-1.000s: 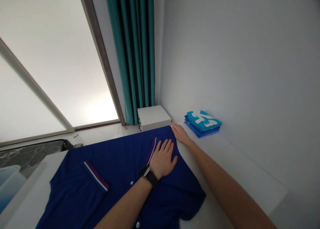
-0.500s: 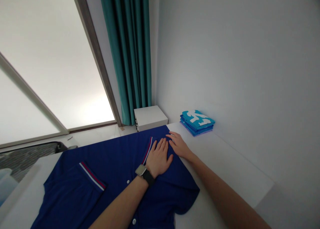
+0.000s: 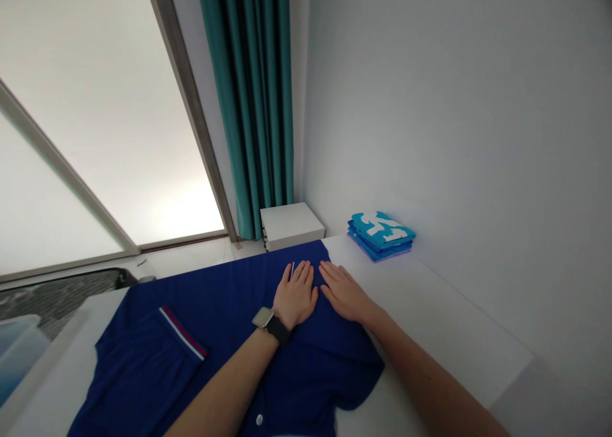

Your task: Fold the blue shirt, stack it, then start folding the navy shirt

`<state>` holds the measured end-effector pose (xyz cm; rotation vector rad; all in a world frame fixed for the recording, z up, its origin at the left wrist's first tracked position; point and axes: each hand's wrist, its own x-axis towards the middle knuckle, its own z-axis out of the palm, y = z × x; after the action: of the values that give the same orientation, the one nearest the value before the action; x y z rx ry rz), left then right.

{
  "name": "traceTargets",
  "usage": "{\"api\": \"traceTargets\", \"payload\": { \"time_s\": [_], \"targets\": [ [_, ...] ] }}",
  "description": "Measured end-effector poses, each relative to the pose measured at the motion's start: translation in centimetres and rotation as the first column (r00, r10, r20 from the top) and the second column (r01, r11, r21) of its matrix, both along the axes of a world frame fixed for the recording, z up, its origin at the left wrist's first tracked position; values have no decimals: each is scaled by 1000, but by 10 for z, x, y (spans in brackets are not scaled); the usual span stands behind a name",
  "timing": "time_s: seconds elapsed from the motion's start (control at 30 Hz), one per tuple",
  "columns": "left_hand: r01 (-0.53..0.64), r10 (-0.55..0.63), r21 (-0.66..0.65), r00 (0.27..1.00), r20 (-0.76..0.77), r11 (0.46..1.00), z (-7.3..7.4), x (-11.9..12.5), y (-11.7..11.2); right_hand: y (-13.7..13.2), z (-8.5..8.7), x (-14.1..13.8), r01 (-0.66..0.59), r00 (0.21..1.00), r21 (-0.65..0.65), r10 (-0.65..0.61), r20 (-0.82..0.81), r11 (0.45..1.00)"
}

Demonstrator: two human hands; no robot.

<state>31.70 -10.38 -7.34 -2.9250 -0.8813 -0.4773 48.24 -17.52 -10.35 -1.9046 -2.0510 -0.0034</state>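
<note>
A navy blue shirt [image 3: 229,290] with white buttons lies spread over the white table. Its sleeve on the left is folded inward, and a red and white stripe edges the cuff. My left hand [image 3: 295,293], a watch on its wrist, presses flat on the shirt and covers most of the other striped cuff. Right beside it, my right hand [image 3: 347,290] lies palm down on the shirt's far right edge, fingers stretched out. Neither hand grips the cloth. The shirt's near part runs out of view at the bottom.
A stack of folded blue clothes [image 3: 381,234] sits on the white table [image 3: 430,309] by the wall. Beyond the far edge stand a white cabinet [image 3: 291,223] and a green curtain [image 3: 258,106]. At the left are a translucent plastic bin [image 3: 21,341] and a dark-rimmed grey thing [image 3: 62,300].
My left hand has slid slightly left over the striped cuff, hiding more of it. My right hand has flattened, its fingers closer together, on the shirt's edge. The view has shifted slightly.
</note>
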Motion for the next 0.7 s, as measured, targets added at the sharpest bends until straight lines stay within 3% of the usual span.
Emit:
{"api": "traceTargets", "payload": {
  "time_s": [0.3, 0.47, 0.7],
  "targets": [
    [-21, 21, -30, 1000, -6, 999, -8, -9, 14, -5, -2, -13, 37, 998, -17, -36, 59, 999],
    [-83, 81, -132, 997, -14, 988, -9, -13, 31, -5, 0, -14, 43, 998, -19, -42, 44, 999],
    [-108, 149, -258, 978, 147, 960, -7, -19, 55, -5, 7, -15, 61, 998, -94, -58, 31, 994]
  ]
}}
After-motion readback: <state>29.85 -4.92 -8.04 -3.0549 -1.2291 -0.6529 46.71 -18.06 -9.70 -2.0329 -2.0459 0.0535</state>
